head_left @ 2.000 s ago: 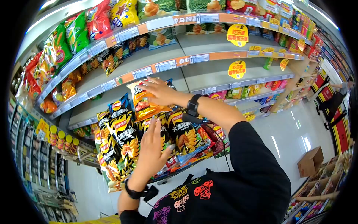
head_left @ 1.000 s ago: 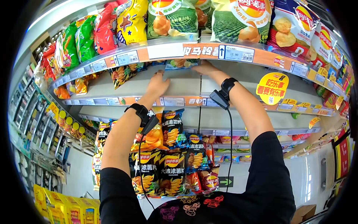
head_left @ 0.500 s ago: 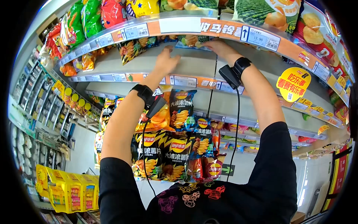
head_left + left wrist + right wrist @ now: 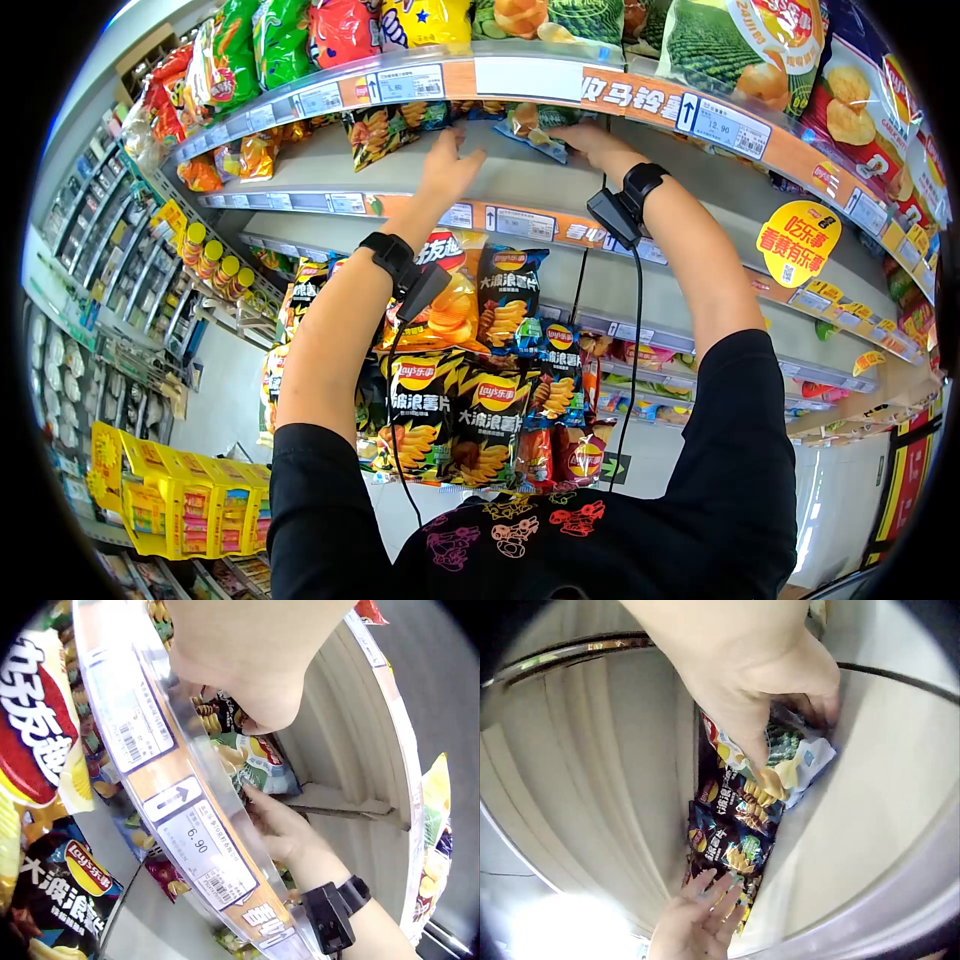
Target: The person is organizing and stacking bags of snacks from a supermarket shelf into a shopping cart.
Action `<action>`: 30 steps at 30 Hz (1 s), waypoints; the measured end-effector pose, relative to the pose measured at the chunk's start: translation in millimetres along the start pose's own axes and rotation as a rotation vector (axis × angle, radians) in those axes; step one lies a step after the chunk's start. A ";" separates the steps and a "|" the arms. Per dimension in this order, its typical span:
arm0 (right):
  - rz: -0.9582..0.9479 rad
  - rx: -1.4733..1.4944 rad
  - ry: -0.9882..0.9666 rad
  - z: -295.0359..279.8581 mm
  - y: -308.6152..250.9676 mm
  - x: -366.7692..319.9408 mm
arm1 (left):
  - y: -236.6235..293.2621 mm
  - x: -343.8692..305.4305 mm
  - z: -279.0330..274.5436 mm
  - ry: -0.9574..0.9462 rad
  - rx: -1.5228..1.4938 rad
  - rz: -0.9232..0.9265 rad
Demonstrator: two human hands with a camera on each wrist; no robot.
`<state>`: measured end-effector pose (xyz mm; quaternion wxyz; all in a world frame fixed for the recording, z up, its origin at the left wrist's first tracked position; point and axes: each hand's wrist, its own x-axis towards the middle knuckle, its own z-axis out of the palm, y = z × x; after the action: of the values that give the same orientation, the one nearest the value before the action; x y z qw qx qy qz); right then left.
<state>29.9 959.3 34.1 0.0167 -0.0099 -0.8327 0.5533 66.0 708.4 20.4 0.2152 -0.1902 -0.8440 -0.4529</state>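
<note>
On the shelf under the top row, my right hand [image 4: 592,142] pinches a green potato chip bag [image 4: 532,128] between thumb and fingers. The bag stands tilted, its lower edge outward, as the right wrist view shows. Black wavy chip bags [image 4: 727,844] line the same shelf beside it. My left hand [image 4: 450,165] reaches over this shelf to the left, fingers extended and nothing held. In the right wrist view its fingertips [image 4: 724,889] are right at the nearest black bag.
A price rail [image 4: 540,80] and full upper row of chip bags overhang the hands. Below, an orange chip bag [image 4: 445,295] and several black chip bags [image 4: 490,425] are stacked before me. A round yellow sign [image 4: 798,243] hangs at right; yellow display boxes [image 4: 180,500] stand lower left.
Both hands have moved from the stacked bags up to the shelf. The right hand has taken hold of the green chip bag, which now tilts further out. The head view has shifted.
</note>
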 end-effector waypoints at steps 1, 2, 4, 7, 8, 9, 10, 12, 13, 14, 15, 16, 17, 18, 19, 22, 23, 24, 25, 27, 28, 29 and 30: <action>0.021 0.077 0.018 2.1 -3.9 -4.8 | -1.0 -1.2 -3.1 -0.004 -0.004 -0.014; 0.042 0.153 0.035 4.8 -6.0 -11.2 | -2.1 -1.8 -6.1 -0.007 0.001 -0.038; 0.094 0.238 0.047 9.0 -12.7 -17.2 | 2.3 -5.1 -13.9 -0.012 0.011 -0.088; 0.138 0.193 0.124 12.7 -11.3 -12.8 | 1.7 -6.1 -18.1 -0.033 0.011 -0.115; 0.157 0.163 0.094 10.3 -11.0 -11.9 | 1.2 -6.3 -18.5 -0.034 0.026 -0.112; 0.164 0.169 0.097 8.4 -10.8 -11.9 | 0.3 -6.6 -18.5 -0.034 0.040 -0.109; 0.173 0.174 0.099 6.8 -10.1 -12.4 | -0.7 -6.8 -18.7 -0.035 0.054 -0.107; 0.195 0.155 0.098 3.7 -9.8 -14.7 | -3.6 -6.6 -20.2 -0.043 0.053 -0.096; 0.183 0.175 0.085 0.3 -10.7 -16.9 | -5.0 -6.8 -20.8 -0.048 0.052 -0.091; 0.173 0.194 0.072 -3.8 -11.0 -19.8 | -6.4 -6.6 -21.3 -0.047 0.042 -0.096; 0.163 0.214 0.059 -5.8 -15.9 -26.8 | -7.8 -5.4 -22.1 -0.046 0.032 -0.101; 0.174 0.250 0.011 -9.5 -20.4 -35.1 | -8.7 -3.6 -23.1 -0.045 0.021 -0.104; 0.192 0.280 0.014 -11.8 -26.3 -42.0 | -9.5 -1.7 -24.4 -0.056 0.012 -0.106; 0.210 0.311 0.016 -13.6 -31.1 -47.9 | -10.4 0.4 -25.9 -0.066 0.003 -0.107; 0.230 0.340 0.020 -14.4 -34.9 -53.3 | -10.2 1.8 -27.3 -0.078 -0.007 -0.109; 0.257 0.390 -0.031 -16.6 -51.5 -72.3 | -4.9 4.2 -26.3 -0.150 -0.291 -0.195; 0.261 0.417 -0.070 -17.3 -57.3 -82.0 | -2.7 2.4 -26.8 -0.202 -0.424 -0.279; 0.242 0.436 -0.093 -13.9 -63.1 -92.1 | 23.3 -5.9 -38.9 -0.256 -0.556 -0.361; 0.235 0.430 -0.084 -10.1 -64.4 -98.7 | 38.2 -11.5 -46.2 -0.310 -0.687 -0.443; 0.217 0.422 -0.064 -5.5 -67.7 -110.0 | 33.2 -10.3 -48.4 -0.336 -0.840 -0.471; 0.211 0.410 -0.091 -4.5 -64.2 -111.4 | 31.1 -9.3 -50.2 -0.329 -0.891 -0.493; 0.202 0.413 -0.096 -3.1 -63.8 -115.9 | 28.7 -9.3 -51.9 -0.322 -0.942 -0.516; 0.192 0.415 -0.103 0.0 -63.3 -123.2 | 32.3 -13.0 -57.0 -0.316 -0.964 -0.533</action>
<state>153.1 930.5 90.4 -0.0770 -0.0572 -0.6961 0.7116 104.4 675.3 63.8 -0.1466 -0.1128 -0.5827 -0.7914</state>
